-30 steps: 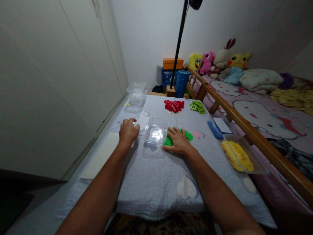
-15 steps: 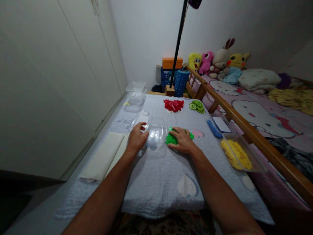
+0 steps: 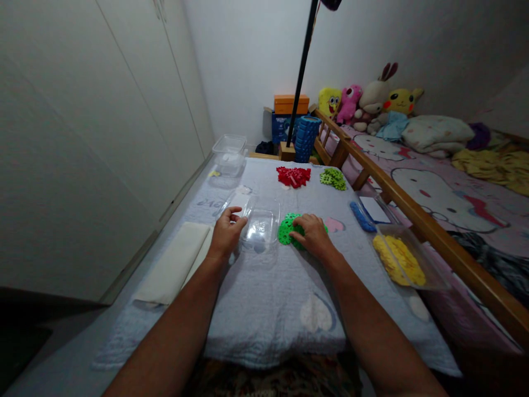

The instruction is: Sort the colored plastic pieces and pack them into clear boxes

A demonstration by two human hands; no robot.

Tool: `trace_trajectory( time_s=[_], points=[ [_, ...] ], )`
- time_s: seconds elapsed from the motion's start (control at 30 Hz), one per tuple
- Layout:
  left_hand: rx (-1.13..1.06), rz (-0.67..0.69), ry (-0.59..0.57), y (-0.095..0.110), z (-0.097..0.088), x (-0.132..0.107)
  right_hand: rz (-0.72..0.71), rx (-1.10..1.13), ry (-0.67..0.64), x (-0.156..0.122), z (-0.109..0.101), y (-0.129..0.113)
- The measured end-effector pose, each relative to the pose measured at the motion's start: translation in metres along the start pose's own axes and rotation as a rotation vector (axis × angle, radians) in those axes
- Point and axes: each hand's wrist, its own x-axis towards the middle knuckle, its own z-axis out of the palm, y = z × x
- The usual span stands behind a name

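A clear plastic container (image 3: 264,225) lies on the pale blue cloth (image 3: 264,298) in the middle of the table. My left hand (image 3: 226,234) grips its left rim, thumb and fingers closed on the edge. To the right of the container lies a pile of bright green toothed plastic pieces (image 3: 286,230). My right hand (image 3: 313,237) rests on that pile with its fingers curled over the pieces, hiding part of them.
Red pieces (image 3: 293,177) and light green pieces (image 3: 334,180) lie at the far end, blue pieces (image 3: 362,217) at the right. A clear tub of yellow pieces (image 3: 400,261) sits by the wooden bed rail (image 3: 417,220). Another empty tub (image 3: 228,150) stands far left; a folded white cloth (image 3: 176,263) lies left.
My left hand moved from the table beside the container onto its left rim and took hold of it. My right hand's fingers curled over the green pile, gathering it.
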Motion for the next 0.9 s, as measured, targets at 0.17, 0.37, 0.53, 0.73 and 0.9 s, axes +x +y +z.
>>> trace_trajectory(
  time_s=[0.17,0.37,0.53,0.73,0.9],
  points=[
    [-0.073,-0.031,-0.012,-0.003,0.004,0.000,0.006,0.254,0.003,0.001,-0.002,0.007],
    [-0.092,-0.051,-0.011,-0.003,0.006,-0.002,0.086,0.502,0.120,0.004,-0.003,0.005],
    [-0.085,-0.052,-0.029,-0.006,0.006,-0.001,0.154,0.722,0.158,0.007,0.001,-0.016],
    [-0.133,-0.085,-0.064,-0.006,0.007,-0.002,0.048,0.618,0.142,0.011,-0.001,-0.048],
    [-0.119,-0.085,-0.074,-0.002,0.007,-0.005,-0.028,0.371,0.033,0.010,0.002,-0.061]
  ],
)
